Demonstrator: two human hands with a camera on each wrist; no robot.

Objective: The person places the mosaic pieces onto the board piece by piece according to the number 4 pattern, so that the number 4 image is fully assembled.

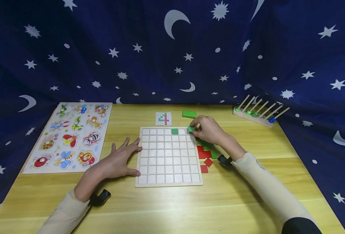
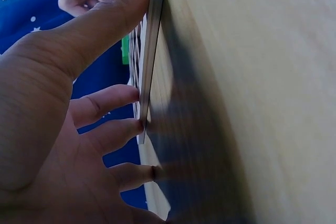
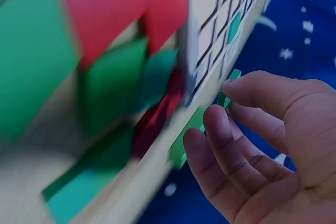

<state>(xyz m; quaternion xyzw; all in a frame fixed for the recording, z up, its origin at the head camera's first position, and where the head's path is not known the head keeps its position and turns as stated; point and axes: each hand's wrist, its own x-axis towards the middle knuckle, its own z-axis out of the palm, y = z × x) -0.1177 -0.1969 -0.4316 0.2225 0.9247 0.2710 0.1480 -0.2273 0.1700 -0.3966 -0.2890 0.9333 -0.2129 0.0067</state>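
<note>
A white square board [image 1: 160,161] with a grid of shallow cells lies on the table. One green tile [image 1: 174,131] sits in its top row. My right hand [image 1: 209,130] pinches another green tile [image 1: 191,129] between thumb and finger, over the board's top right corner. In the right wrist view that green tile [image 3: 229,88] shows at the fingertips. My left hand [image 1: 118,161] is spread along the board's left side, thumb and fingertips touching its edge. The left wrist view shows the thumb [image 2: 105,24] on the board's rim.
Loose red tiles [image 1: 204,154] and green tiles [image 1: 214,154] lie right of the board. Behind it are a small pattern card [image 1: 163,119] and a green block [image 1: 189,114]. An insect puzzle board [image 1: 70,139] lies at left, a pegged stand [image 1: 252,117] at back right.
</note>
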